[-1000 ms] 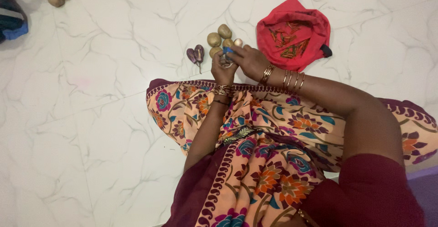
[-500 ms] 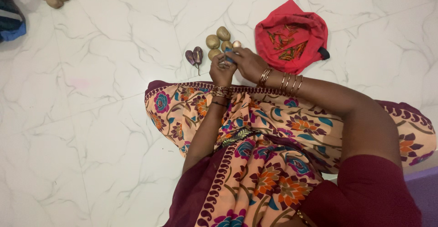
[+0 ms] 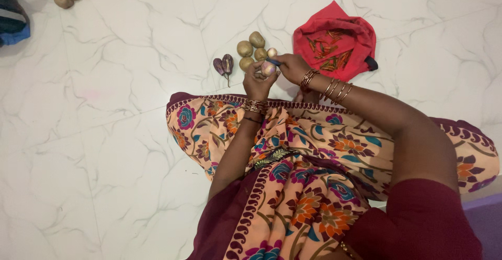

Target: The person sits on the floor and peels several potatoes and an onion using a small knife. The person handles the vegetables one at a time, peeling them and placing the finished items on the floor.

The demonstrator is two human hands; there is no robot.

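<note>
Here left hand [image 3: 257, 80] closes its grip round onion [image 3: 268, 69].

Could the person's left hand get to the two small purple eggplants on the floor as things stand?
Probably yes. The eggplants lie on bare floor just beside the left hand, nothing between them. But that hand is holding a small onion, so it would need freeing first.
</note>
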